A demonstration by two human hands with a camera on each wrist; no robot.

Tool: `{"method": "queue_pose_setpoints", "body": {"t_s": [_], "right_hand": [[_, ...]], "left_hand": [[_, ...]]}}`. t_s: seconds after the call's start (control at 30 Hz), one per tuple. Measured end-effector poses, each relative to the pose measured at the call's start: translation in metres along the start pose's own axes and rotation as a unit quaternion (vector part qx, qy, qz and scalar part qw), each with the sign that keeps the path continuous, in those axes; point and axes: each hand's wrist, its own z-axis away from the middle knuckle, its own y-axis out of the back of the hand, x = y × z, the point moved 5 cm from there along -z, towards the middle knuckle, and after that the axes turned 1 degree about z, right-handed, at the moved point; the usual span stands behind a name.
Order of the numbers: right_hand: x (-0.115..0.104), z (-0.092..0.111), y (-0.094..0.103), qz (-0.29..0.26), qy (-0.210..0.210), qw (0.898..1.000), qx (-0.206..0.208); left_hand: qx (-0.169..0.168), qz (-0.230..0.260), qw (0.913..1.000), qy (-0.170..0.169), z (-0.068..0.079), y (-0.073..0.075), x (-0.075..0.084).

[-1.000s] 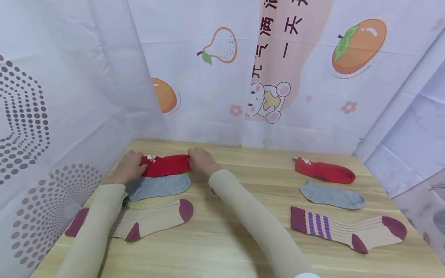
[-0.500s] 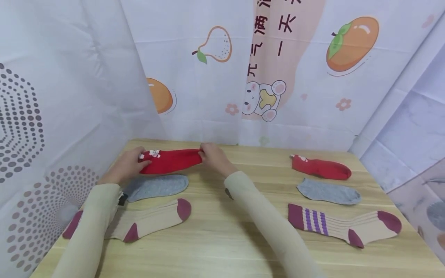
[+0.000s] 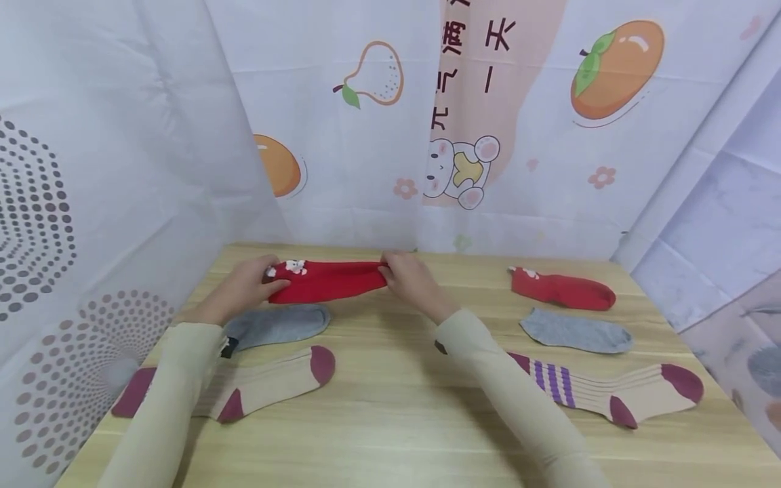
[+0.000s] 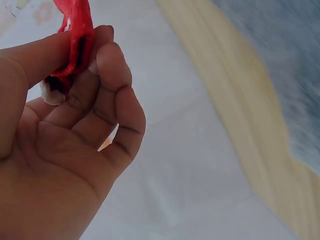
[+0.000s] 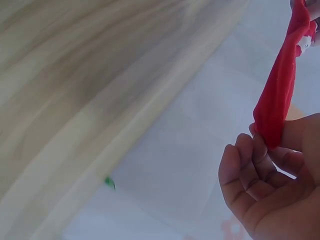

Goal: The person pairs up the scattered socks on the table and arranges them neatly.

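A red sock [image 3: 332, 281] with a white figure near its cuff is stretched level between both hands, raised over the back of the table. My left hand [image 3: 247, 288] pinches the cuff end; in the left wrist view, thumb and fingers close on the red cuff [image 4: 80, 45] beside a white fluffy bit. The toe end is pinched by my right hand [image 3: 415, 281], seen also in the right wrist view with the toe [image 5: 275, 125] between thumb and fingers. Below the held sock lies a grey sock [image 3: 281, 325], partly behind my left wrist.
Nearer on the left lies a cream sock [image 3: 274, 383] with maroon toe and heel, partly under my left sleeve. On the right are another red sock [image 3: 564, 290], a grey sock [image 3: 576, 332] and a striped cream sock [image 3: 641, 396]. White printed curtains [image 3: 342, 176] edge the wooden table [image 3: 378, 420].
Both hands have lifted the red sock off the table above the left grey sock and carried it to the right. The right sleeve now overlaps the striped sock's cuff.
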Motion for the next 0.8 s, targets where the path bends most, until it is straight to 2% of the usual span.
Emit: {"method": "queue_pose_setpoints", "body": {"t_s": [0.23,0.37,0.53,0.67,0.8], "right_hand": [[0.012,0.026,0.024,-0.004,0.017,1.0,0.026],[0.02,0.042,0.035,0.004,0.021,0.999,0.034],[0.027,0.06,0.048,-0.004,0.019,0.999,0.029],[0.032,0.076,0.055,-0.008,0.013,1.0,0.022],[0.038,0.092,0.059,-0.004,0.007,1.0,0.017]], "left_hand": [[-0.006,-0.003,0.9989,-0.046,0.004,-0.006,0.03],[-0.02,0.041,0.996,-0.077,0.007,-0.01,0.043],[-0.043,0.084,0.9907,-0.098,0.01,-0.019,0.056],[-0.061,0.09,0.9877,-0.112,0.013,-0.028,0.07],[-0.065,0.076,0.987,-0.126,0.018,-0.034,0.086]]}}
